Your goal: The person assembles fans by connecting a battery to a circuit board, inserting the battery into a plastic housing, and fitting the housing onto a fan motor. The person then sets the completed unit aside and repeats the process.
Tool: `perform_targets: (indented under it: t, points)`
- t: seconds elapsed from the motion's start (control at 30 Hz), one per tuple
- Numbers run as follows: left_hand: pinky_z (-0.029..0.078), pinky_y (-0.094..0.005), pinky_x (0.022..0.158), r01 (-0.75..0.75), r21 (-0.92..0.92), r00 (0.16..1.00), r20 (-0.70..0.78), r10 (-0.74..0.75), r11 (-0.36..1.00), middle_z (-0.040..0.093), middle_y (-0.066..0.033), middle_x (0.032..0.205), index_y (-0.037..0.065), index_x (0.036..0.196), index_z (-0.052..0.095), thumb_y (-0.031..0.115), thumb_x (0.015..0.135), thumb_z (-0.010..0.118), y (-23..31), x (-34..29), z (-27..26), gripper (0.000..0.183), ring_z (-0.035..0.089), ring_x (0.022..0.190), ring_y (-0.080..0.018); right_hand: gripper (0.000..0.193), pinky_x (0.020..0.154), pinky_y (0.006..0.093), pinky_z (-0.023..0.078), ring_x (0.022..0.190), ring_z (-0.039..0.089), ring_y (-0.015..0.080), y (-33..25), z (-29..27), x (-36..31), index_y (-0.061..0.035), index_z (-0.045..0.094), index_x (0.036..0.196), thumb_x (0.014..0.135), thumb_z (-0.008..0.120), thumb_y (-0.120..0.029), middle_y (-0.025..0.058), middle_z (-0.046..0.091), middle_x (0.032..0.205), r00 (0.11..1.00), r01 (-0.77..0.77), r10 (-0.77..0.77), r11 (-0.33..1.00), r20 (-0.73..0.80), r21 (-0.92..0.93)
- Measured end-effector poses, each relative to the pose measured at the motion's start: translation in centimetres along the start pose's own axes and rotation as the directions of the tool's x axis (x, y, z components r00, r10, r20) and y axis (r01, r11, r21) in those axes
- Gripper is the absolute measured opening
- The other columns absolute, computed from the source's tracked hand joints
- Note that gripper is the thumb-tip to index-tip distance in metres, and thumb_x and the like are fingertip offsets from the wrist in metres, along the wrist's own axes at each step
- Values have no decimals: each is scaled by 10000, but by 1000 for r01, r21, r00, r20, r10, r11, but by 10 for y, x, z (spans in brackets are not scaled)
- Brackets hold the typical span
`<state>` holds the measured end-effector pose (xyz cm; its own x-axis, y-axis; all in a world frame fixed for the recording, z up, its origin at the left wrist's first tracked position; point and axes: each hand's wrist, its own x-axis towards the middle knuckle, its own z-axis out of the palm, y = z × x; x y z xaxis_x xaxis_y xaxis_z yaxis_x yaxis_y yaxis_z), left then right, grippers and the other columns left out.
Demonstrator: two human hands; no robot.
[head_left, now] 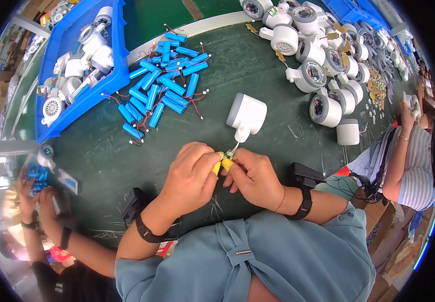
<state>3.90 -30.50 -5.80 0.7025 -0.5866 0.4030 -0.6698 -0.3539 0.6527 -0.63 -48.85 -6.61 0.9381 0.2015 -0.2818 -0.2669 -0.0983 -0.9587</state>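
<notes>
Over the near middle of the table, both my hands meet at a small green circuit board. My left hand pinches it from the left, and my right hand pinches it from the right. Yellow covers wrap some fingertips, hiding part of the board. Thin wires run from the board to the neck of a white round-headed housing with a grey rim. That housing lies on its side on the table, just beyond my fingers.
Blue cylindrical batteries with red-black leads lie piled beyond my left hand. A blue bin of white housings stands far left. More white housings crowd the far right, near small loose parts. Other people work at both sides.
</notes>
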Motion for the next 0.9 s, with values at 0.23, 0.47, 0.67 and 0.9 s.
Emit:
perform_targets:
  t: [0.23, 0.47, 0.67, 0.9]
  points:
    - [533, -378, 807, 120, -62, 990, 80, -115, 991, 668, -147, 1032, -12, 1092, 633, -79, 765, 626, -5, 3, -13, 335, 657, 915, -312, 120, 543, 330, 541, 654, 706, 220, 0, 0, -1, 40, 530, 978, 908, 585, -41, 138, 679, 750, 998, 51, -50, 999, -43, 5]
    - [532, -360, 815, 208, 1, 969, 132, -206, 978, 689, -127, 1027, -9, 1084, 667, -20, 758, 703, 7, 7, -8, 328, 667, 910, -280, 222, 560, 285, 555, 644, 686, 144, 7, -5, -2, 32, 508, 1123, 909, 555, -1, 114, 705, 819, 981, 188, -191, 977, -18, -99]
    - [522, -383, 833, 170, 153, 975, 119, -189, 974, 700, -129, 1008, 5, 1069, 675, -14, 746, 695, 11, 5, -2, 324, 658, 912, -314, 229, 606, 358, 539, 692, 702, 268, 15, -2, -2, 34, 508, 1096, 869, 529, 47, 170, 684, 823, 933, 333, -356, 914, -61, -232]
    - [539, -341, 807, 278, 63, 958, 63, -282, 959, 723, -145, 1002, -25, 1051, 690, -51, 769, 670, 15, 8, 5, 284, 686, 882, -269, 191, 641, 399, 529, 716, 687, 325, 20, -1, 0, 36, 492, 1042, 854, 516, 58, 180, 663, 804, 922, 356, -380, 906, -70, -230]
